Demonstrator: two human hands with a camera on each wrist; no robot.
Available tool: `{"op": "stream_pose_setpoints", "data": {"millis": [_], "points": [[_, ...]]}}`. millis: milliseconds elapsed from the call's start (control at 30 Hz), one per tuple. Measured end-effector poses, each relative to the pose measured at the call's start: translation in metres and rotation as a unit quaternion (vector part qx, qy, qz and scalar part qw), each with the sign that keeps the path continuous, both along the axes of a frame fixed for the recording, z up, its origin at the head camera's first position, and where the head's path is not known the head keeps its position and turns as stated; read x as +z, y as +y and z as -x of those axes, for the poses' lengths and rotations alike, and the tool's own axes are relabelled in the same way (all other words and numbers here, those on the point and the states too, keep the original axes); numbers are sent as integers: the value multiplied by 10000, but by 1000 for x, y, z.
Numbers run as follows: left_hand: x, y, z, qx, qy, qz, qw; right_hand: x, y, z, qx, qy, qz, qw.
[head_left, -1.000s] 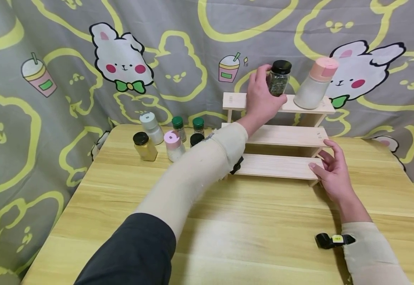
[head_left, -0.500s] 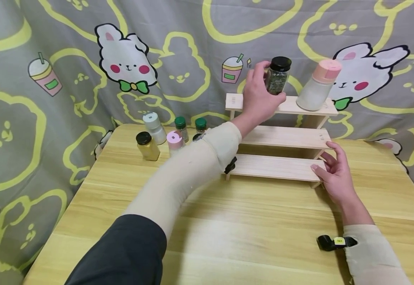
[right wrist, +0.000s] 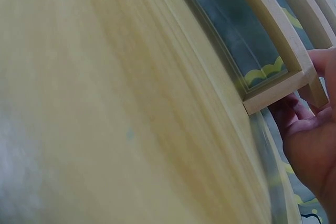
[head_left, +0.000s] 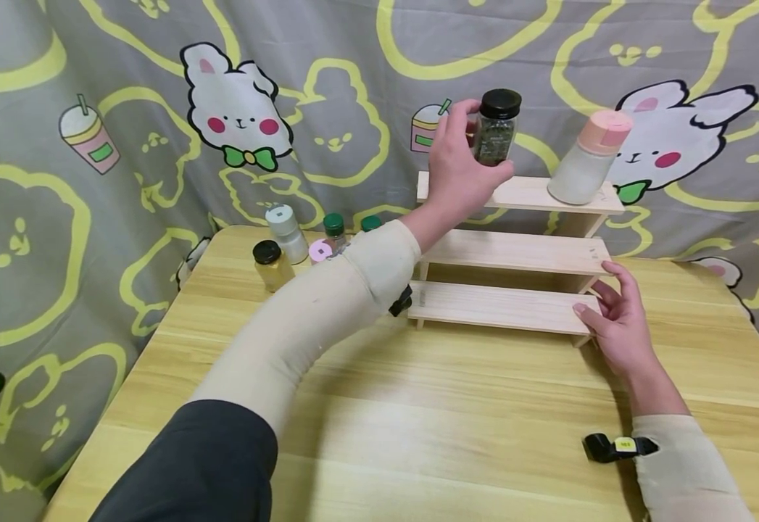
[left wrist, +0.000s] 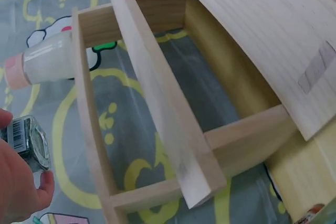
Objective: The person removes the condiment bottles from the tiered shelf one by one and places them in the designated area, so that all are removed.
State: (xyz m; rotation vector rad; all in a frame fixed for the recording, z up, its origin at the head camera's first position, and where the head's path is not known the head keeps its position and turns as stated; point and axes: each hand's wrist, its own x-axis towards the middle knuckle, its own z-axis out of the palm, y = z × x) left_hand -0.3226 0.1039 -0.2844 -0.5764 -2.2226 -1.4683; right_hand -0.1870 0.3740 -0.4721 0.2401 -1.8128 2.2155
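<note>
My left hand [head_left: 462, 163] grips a square glass spice jar [head_left: 495, 138] with a black lid and dark dried contents, holding it upright above the top tier of a three-tier wooden rack [head_left: 503, 308]. In the left wrist view, the spice jar [left wrist: 31, 142] shows a barcode label, and my fingers wrap its side. At the rack's right end, my right hand [head_left: 620, 326] pinches the lowest tier, thumb on top. A pink-capped shaker bottle [head_left: 581, 170] with white contents stands on the right of the top tier.
Left of the rack on the wooden table [head_left: 379, 435] stand a black-lidded yellow jar [head_left: 273, 267], a white-capped shaker [head_left: 288, 235], a pink-capped one [head_left: 320, 251] and green-lidded jars [head_left: 333, 226]. My left sleeve partly hides them. A patterned curtain [head_left: 340, 167] hangs behind.
The left hand has raised the spice jar and carried it leftward, away from the pink-capped bottle. My right hand has stayed on the rack. The head view has shifted slightly.
</note>
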Motion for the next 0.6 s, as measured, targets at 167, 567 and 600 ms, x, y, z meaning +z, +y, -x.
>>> {"op": "stream_pose_setpoints", "data": {"millis": [167, 567, 600], "points": [[7, -9, -5, -25, 64, -100, 9999, 1, -1, 0, -17, 11, 11, 10000], [18, -35, -15, -42, 236, -420, 9988, 0, 0, -1, 8, 13, 1, 10000], [19, -37, -15, -40, 230, -441, 9988, 0, 0, -1, 10, 17, 11, 10000]]}}
